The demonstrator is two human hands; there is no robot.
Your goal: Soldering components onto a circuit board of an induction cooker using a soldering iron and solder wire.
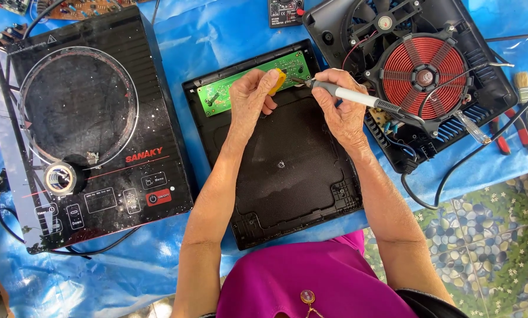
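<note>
A red rectangular button label sits near the front edge of the black glass cooktop (93, 126) at the left, with a slanted red logo above it and a roll of tape (60, 178) on the glass. In the middle, a green circuit board (240, 85) lies in the top edge of a black housing panel (287, 165). The left hand (250, 94) rests on the board, pinching a small yellow tool (277, 81). The right hand (343, 103) is closed around a grey soldering iron (349, 94), tip touching the board. An opened cooker base with a red coil (426, 69) lies right, on the blue sheet (217, 35).
</note>
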